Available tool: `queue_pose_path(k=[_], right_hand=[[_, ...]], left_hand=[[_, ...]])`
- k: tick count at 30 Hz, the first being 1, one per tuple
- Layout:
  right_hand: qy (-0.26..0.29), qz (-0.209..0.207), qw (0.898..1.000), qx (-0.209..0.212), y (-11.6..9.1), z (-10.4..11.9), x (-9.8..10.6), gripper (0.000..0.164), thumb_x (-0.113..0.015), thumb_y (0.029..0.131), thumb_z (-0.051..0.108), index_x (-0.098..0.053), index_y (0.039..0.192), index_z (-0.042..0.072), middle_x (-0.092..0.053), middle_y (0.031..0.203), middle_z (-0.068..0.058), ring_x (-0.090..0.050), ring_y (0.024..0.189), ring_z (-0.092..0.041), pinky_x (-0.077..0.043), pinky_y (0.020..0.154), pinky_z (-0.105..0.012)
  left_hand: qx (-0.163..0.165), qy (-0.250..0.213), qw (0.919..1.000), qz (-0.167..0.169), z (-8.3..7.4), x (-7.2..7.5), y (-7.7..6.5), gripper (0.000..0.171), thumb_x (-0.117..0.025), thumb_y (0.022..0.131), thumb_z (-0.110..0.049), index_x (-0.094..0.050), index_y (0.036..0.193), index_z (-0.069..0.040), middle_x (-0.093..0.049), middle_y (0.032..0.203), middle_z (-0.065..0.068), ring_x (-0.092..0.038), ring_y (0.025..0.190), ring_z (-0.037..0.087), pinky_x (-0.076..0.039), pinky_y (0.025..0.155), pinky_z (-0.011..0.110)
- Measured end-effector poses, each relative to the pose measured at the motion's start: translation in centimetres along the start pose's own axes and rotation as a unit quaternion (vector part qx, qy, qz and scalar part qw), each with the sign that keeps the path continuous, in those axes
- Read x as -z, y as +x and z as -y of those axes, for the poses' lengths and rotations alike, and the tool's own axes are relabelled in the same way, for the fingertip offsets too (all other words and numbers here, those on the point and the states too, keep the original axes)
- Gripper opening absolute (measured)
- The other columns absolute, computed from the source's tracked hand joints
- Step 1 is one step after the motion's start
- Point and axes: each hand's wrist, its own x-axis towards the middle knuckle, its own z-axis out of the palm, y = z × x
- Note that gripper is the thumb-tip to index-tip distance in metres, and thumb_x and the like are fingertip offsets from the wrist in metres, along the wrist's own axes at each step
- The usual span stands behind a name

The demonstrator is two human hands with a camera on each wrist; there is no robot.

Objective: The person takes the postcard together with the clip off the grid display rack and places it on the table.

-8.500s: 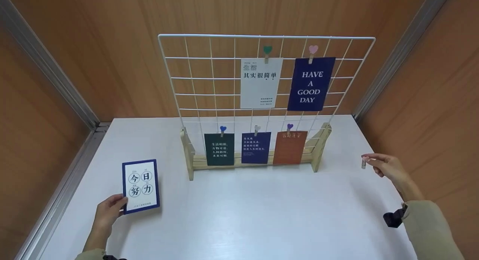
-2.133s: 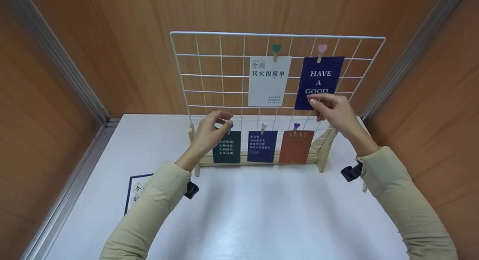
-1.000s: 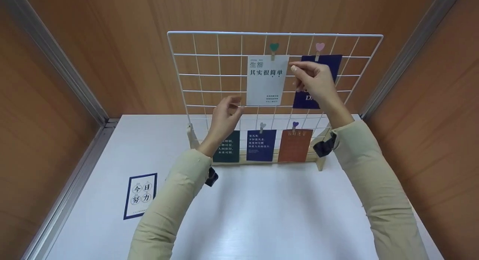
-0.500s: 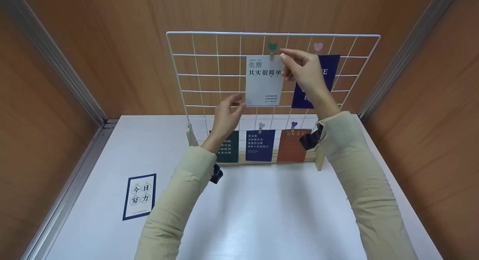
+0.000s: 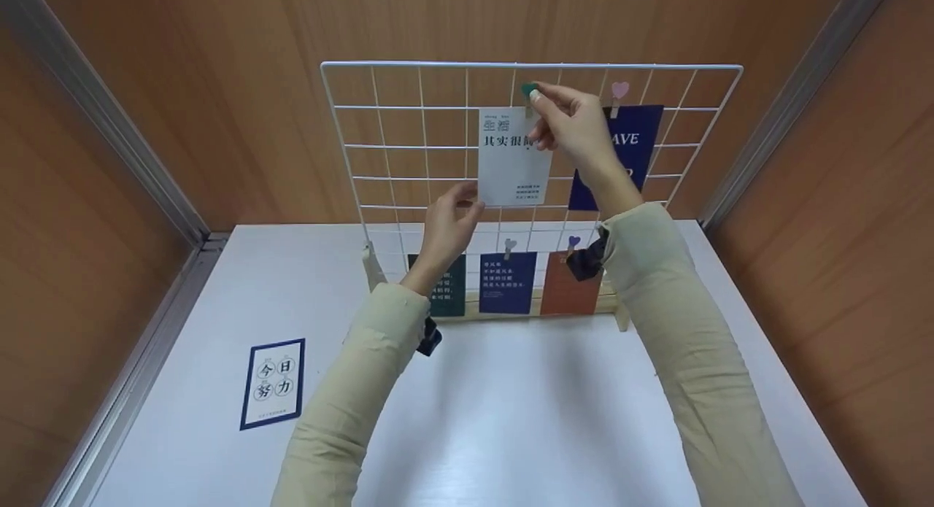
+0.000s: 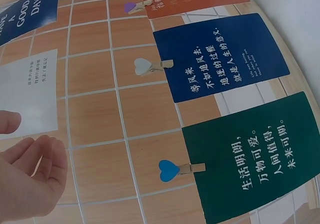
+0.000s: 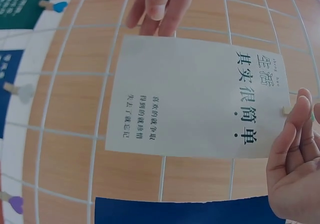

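Note:
In the head view, a white card (image 5: 511,164) with black lettering hangs in the upper part of a white wire grid (image 5: 408,147). My right hand (image 5: 580,131) pinches the green heart clothespin (image 5: 528,89) at the card's top edge, covering part of the lettering. The clothespin's wooden tip (image 7: 286,111) shows beside those fingers in the right wrist view. At the card's lower left edge is my left hand (image 5: 446,226), thumb and fingers apart with the edge between them. In the left wrist view its thumb (image 6: 9,122) overlaps the card.
A navy card (image 5: 635,138) hangs to the right from a pink heart clothespin (image 5: 620,91). Below hang green (image 6: 250,159), blue (image 6: 220,58) and orange (image 5: 569,292) cards. A blue-bordered card (image 5: 272,383) lies on the white table (image 5: 496,434). Wooden walls surround it.
The blue-bordered card left my left hand for the table; the right hand put down a small clothespin. Both hands rose to the grid, the right moving left onto the green heart clothespin.

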Motion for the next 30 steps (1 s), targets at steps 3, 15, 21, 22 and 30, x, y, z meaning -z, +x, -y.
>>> queue_pose_path(k=[3, 15, 21, 22, 30], right_hand=[[0.004, -0.007, 1.000, -0.008, 0.2, 0.0, -0.2, 0.034, -0.053, 0.089, 0.021, -0.053, 0.120, 0.007, -0.056, 0.067, -0.010, -0.052, 0.053, -0.014, -0.046, 0.054, -0.022], [0.063, -0.029, 0.996, -0.051, 0.6, 0.1, -0.6, 0.031, -0.055, 0.088, 0.018, -0.056, 0.116, 0.005, -0.054, 0.064, -0.008, -0.051, 0.050, -0.013, -0.043, 0.051, -0.020], [0.073, -0.044, 0.995, -0.056, 0.7, 0.3, -0.8, 0.027, -0.056, 0.087, 0.014, -0.059, 0.112, 0.005, -0.053, 0.063, -0.008, -0.049, 0.049, -0.013, -0.042, 0.048, -0.018], [0.073, -0.046, 0.995, -0.054, 0.7, 0.3, -0.8, 0.026, -0.056, 0.087, 0.014, -0.060, 0.111, 0.005, -0.053, 0.063, -0.007, -0.049, 0.049, -0.012, -0.041, 0.047, -0.018], [0.063, -0.066, 0.995, -0.047, 0.8, 0.1, -0.9, 0.023, -0.059, 0.085, 0.012, -0.063, 0.105, 0.004, -0.049, 0.056, -0.004, -0.044, 0.044, -0.009, -0.037, 0.043, -0.016]], left_hand=[[0.000, -0.002, 1.0000, 0.002, 0.1, -0.2, 0.1, 0.032, -0.051, 0.089, -0.010, -0.050, 0.119, -0.001, -0.056, 0.111, 0.007, -0.049, 0.098, 0.014, -0.038, 0.084, 0.023], [0.017, -0.014, 0.9997, -0.015, 0.2, -0.9, 0.5, 0.027, -0.053, 0.087, -0.006, -0.054, 0.113, 0.001, -0.058, 0.102, 0.008, -0.052, 0.089, 0.015, -0.041, 0.078, 0.024], [0.019, -0.010, 0.9995, -0.023, 0.0, -1.1, 0.6, 0.023, -0.052, 0.087, -0.005, -0.056, 0.109, 0.000, -0.058, 0.099, 0.007, -0.053, 0.086, 0.014, -0.042, 0.075, 0.024], [0.020, -0.007, 0.9995, -0.025, 0.0, -1.1, 0.6, 0.022, -0.052, 0.087, -0.005, -0.057, 0.108, 0.000, -0.058, 0.098, 0.007, -0.053, 0.086, 0.014, -0.042, 0.075, 0.024], [0.022, 0.009, 0.9991, -0.034, 0.0, -1.2, 0.6, 0.017, -0.052, 0.087, -0.004, -0.059, 0.102, 0.000, -0.059, 0.094, 0.007, -0.052, 0.082, 0.014, -0.042, 0.072, 0.024]])
